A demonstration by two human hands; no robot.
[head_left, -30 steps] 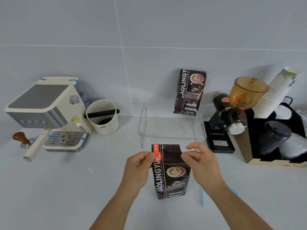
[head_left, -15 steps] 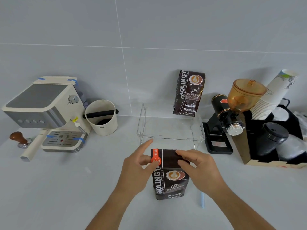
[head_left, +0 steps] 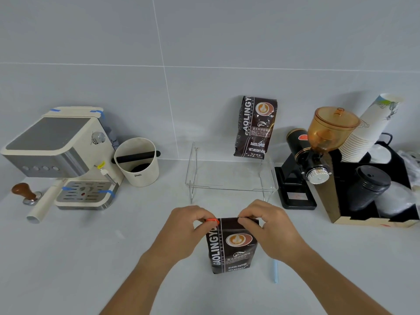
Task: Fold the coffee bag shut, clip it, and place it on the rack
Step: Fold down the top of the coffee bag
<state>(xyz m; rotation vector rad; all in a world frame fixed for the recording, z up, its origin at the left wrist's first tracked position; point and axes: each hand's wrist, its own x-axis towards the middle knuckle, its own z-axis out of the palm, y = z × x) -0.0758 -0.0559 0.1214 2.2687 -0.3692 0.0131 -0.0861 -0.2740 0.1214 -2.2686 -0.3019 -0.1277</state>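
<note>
A dark brown coffee bag (head_left: 231, 246) stands upright on the grey counter in front of me, its top folded down flat. My left hand (head_left: 184, 233) pinches the top left corner, where an orange clip (head_left: 212, 221) shows between the fingers. Pinching the folded top edge on the right side is my right hand (head_left: 270, 230). The clear acrylic rack (head_left: 229, 176) stands just behind the bag. A second, identical coffee bag (head_left: 254, 128) sits on the rack's back right, leaning on the wall.
A cream espresso machine (head_left: 61, 155), a tamper (head_left: 25, 193) and a white knock box (head_left: 136, 162) stand at the left. A grinder (head_left: 313, 160) and a black organizer with paper cups (head_left: 368, 130) stand at the right. A light blue stick (head_left: 275, 270) lies right of the bag.
The bag's top went from standing upright to folded down. Both hands came down onto the top edge, fingers curled and pinching it, with the orange clip now at the fold.
</note>
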